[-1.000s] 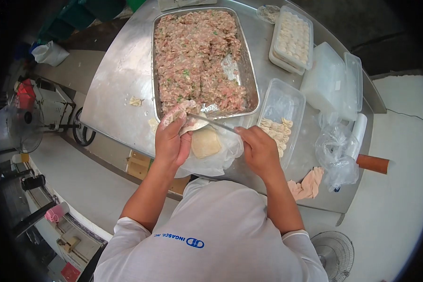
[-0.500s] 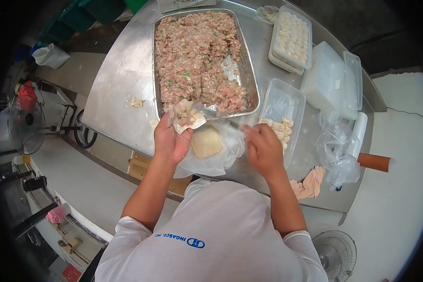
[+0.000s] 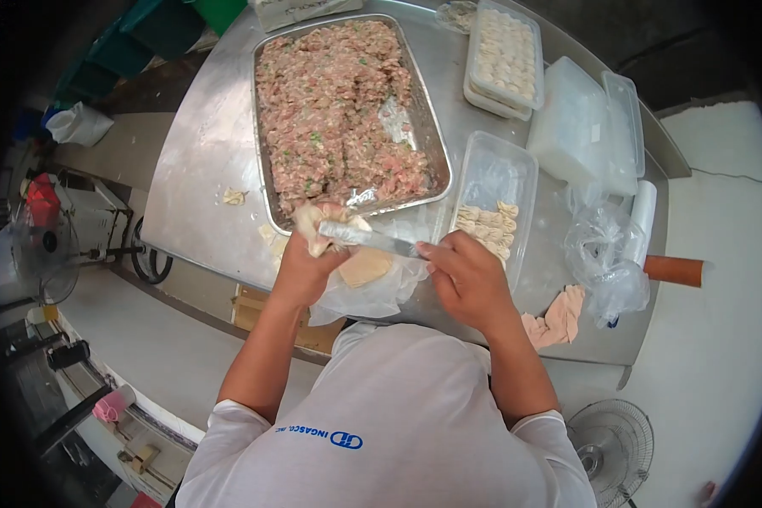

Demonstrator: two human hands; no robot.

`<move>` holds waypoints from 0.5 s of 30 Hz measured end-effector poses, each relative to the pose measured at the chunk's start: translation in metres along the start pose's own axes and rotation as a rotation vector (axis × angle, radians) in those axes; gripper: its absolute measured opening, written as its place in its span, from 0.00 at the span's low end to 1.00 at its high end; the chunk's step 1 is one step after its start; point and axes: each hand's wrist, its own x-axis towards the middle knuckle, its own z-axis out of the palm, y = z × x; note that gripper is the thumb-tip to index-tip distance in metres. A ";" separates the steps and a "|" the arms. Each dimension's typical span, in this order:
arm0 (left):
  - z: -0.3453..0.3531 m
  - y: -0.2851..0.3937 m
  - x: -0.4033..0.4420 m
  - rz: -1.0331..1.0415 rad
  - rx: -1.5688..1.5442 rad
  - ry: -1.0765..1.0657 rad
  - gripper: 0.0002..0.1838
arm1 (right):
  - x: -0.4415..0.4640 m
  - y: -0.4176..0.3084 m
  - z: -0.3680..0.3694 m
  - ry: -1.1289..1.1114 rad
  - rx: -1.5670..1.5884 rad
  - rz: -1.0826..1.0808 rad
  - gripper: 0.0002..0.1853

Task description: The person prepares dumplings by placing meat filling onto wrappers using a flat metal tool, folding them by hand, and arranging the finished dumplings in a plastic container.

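My left hand (image 3: 306,278) is closed around a dumpling wrapper (image 3: 310,225), gathered up at the near edge of the filling tray. In my right hand (image 3: 470,279) is a flat metal spatula (image 3: 377,240), gripped by its end, its blade reaching left to the wrapper. How much filling the wrapper holds is hidden by fingers and blade. Below the spatula lies a stack of square wrappers (image 3: 366,268) on clear plastic sheeting (image 3: 389,298). Ahead, minced meat filling (image 3: 334,110) with green bits fills most of a metal tray (image 3: 446,169).
Right of the tray, a clear container (image 3: 525,182) holds finished dumplings (image 3: 486,229). Farther back stand a full dumpling container (image 3: 506,55) and stacked empty tubs (image 3: 571,123). Plastic bags (image 3: 601,254), a pink cloth (image 3: 557,317) and a brown-handled roll (image 3: 673,271) lie at right.
My right hand has brought the spatula up and left, so its blade now meets the wrapper. The wrapper in my left hand has gone from spread open to gathered. The view has shifted slightly.
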 end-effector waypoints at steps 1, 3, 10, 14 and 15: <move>0.004 -0.002 0.001 0.047 0.127 0.051 0.27 | -0.004 0.000 0.000 -0.056 -0.008 0.029 0.16; 0.008 0.002 0.004 0.113 0.366 -0.017 0.25 | -0.010 0.002 -0.007 -0.155 -0.044 0.078 0.15; 0.035 0.000 0.014 0.189 0.663 -0.127 0.15 | -0.030 0.020 -0.049 -0.118 -0.061 0.165 0.11; 0.062 -0.008 0.019 -0.124 0.345 -0.095 0.08 | -0.049 0.036 -0.029 -0.104 0.260 0.541 0.09; 0.068 -0.017 0.021 -0.102 0.271 -0.117 0.09 | -0.053 0.038 -0.018 -0.187 0.365 0.748 0.10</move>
